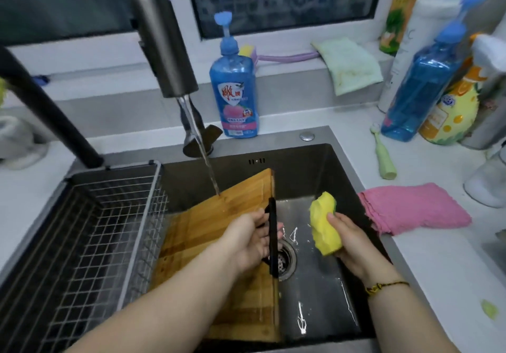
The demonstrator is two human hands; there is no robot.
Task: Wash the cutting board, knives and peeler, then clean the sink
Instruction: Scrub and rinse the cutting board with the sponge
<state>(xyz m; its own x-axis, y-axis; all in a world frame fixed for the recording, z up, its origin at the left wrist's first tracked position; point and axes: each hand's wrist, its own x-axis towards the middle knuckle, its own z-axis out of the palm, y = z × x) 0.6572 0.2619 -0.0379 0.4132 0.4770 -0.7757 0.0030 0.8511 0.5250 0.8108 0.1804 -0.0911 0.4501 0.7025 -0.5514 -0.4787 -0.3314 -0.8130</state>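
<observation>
So the cutting board sits at a slant in the sink, right beside the wire basket at 9 o'clock. Its black handle runs along the edge that faces the drain. The left hand has its fingers wrapped round that handle, so it's a proper grip and not just a steadying touch. The right hand is out at 3 o'clock from the drain, fingers and thumb squeezing a yellow sponge that looks folded over. It's clear of the board, not touching it. The tap is running and the stream lands on the board's far end, roughly 12 o'clock from the left hand. My guess is this is the scrub-the-board step, early in the whole job. I can't spot the knives or the peeler anywhere, and the sink clean comes last. To do it well I'd hold the handle firmly, since wet wood probably slides on steel. Then bring the sponge across to the wet far end and work down toward 6 o'clock, so the water carries the suds into the drain. A tipped board sheds water better than a flat one. If the sponge needs soap, the blue dish soap bottle is at 12 o'clock behind the sink, on the bench. Don't skip the back face or the gap under the handle. The pink cloth at 3 o'clock looks handy for drips.
</observation>
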